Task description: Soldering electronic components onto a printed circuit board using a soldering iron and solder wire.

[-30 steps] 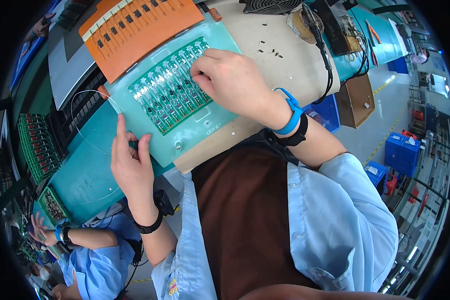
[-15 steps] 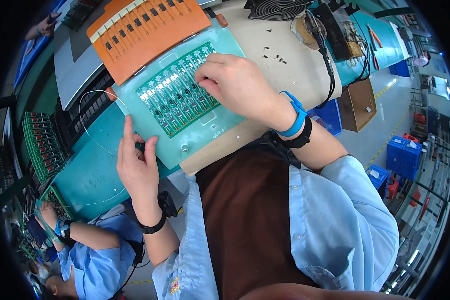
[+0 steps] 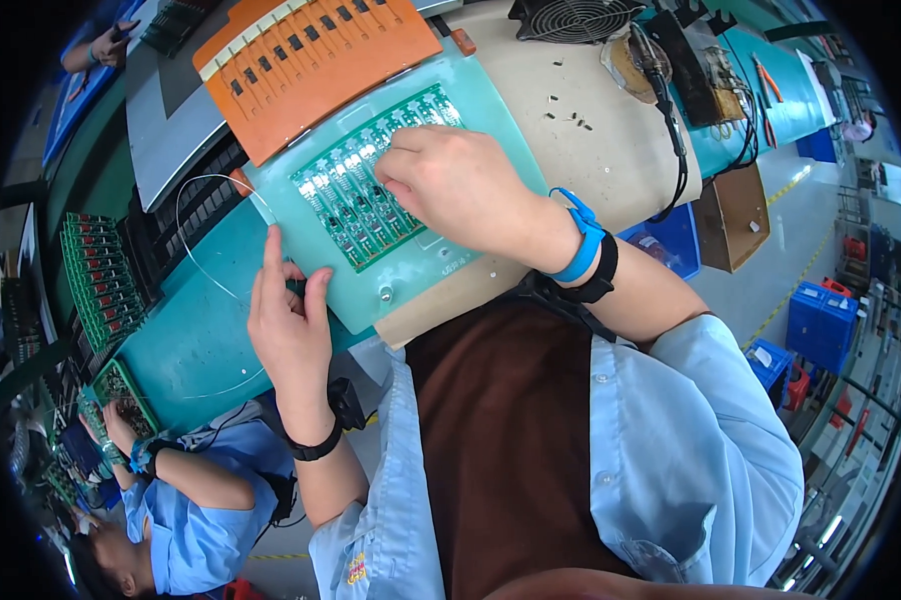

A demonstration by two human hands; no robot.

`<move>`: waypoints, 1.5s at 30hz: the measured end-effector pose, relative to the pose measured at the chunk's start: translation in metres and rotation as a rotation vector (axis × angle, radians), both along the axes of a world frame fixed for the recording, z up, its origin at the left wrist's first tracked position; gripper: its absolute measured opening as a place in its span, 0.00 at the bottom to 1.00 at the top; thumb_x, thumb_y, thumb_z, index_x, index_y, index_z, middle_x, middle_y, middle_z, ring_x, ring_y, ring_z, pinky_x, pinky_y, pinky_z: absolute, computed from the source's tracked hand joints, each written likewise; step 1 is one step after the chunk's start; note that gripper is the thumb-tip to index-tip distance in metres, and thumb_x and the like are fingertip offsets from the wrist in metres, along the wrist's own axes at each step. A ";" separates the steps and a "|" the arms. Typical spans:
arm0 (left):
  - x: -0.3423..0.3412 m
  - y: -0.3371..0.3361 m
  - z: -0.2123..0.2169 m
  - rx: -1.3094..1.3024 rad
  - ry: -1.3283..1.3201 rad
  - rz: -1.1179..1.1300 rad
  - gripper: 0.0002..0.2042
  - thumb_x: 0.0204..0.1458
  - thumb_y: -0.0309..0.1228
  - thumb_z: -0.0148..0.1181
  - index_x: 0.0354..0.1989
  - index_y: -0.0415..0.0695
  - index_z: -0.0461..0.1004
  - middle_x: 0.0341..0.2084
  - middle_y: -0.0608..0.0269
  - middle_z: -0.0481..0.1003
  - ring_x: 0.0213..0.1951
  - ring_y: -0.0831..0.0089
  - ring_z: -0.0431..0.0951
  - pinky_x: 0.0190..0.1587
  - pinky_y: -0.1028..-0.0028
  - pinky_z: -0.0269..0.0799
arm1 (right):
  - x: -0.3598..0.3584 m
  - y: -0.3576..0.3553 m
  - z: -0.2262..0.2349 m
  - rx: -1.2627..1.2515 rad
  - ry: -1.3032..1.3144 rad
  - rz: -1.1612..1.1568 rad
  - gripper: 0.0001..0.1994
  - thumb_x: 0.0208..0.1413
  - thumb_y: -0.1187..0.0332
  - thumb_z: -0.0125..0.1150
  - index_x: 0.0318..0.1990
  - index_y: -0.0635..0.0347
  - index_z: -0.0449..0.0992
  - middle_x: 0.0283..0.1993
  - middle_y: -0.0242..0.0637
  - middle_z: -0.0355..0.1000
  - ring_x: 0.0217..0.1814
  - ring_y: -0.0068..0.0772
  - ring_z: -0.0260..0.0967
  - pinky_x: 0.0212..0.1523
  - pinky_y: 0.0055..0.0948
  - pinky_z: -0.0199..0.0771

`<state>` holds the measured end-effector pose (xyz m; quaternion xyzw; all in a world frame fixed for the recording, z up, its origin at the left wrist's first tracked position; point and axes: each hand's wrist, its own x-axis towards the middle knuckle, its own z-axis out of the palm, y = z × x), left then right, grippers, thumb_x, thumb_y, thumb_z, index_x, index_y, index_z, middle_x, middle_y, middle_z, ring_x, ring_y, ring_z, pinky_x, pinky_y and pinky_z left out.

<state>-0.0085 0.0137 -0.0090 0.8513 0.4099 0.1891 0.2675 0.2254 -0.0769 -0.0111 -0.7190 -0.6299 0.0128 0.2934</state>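
Note:
A green circuit board panel (image 3: pixel 356 225) with rows of small parts sits in a pale green fixture plate (image 3: pixel 346 300). Over its middle is my right hand (image 3: pixel 451 185), thumb and fingers pinched together close to the board. Whatever they hold is hidden. At the plate's left edge rests my left hand (image 3: pixel 293 320), index finger stretched out and thumb apart. Something dark shows between its thumb and fingers, too little to name. From near the index fingertip a thin pale wire (image 3: pixel 181 215) loops leftward.
An orange rack (image 3: pixel 311 70) with rows of black components adjoins the plate's far side. Several small dark parts (image 3: pixel 576 123) lie on the tan sheet (image 3: pixel 571 180), near a fan (image 3: pixel 576 18). Stacked green boards (image 3: pixel 101 280) stand left, beyond a co-worker's arm (image 3: pixel 206 475).
The whole view has shifted slightly, moving the bench rightward in the picture. My right hand has moved a little leftward over the board, still pinched. My left hand keeps its place at the plate's edge.

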 end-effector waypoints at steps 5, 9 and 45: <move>0.002 -0.001 0.000 -0.038 -0.007 0.022 0.34 0.53 0.26 0.73 0.71 0.47 0.69 0.31 0.64 0.73 0.23 0.77 0.67 0.28 0.73 0.68 | 0.002 0.000 0.002 -0.002 -0.005 0.030 0.02 0.54 0.71 0.67 0.35 0.55 0.81 0.34 0.34 0.74 0.38 0.42 0.77 0.36 0.39 0.79; 0.001 -0.002 0.000 -0.030 -0.013 0.020 0.34 0.53 0.26 0.73 0.71 0.47 0.69 0.32 0.64 0.73 0.22 0.77 0.66 0.27 0.73 0.68 | 0.010 -0.002 0.002 0.050 0.014 0.042 0.03 0.54 0.71 0.67 0.36 0.55 0.81 0.34 0.34 0.74 0.37 0.41 0.77 0.35 0.39 0.79; 0.087 0.158 0.080 -0.601 -0.155 -0.030 0.30 0.70 0.29 0.52 0.78 0.42 0.49 0.45 0.62 0.79 0.22 0.88 0.58 0.24 0.86 0.56 | 0.056 -0.113 -0.007 0.075 0.387 -0.136 0.12 0.51 0.78 0.70 0.42 0.56 0.78 0.34 0.37 0.69 0.30 0.38 0.73 0.31 0.36 0.73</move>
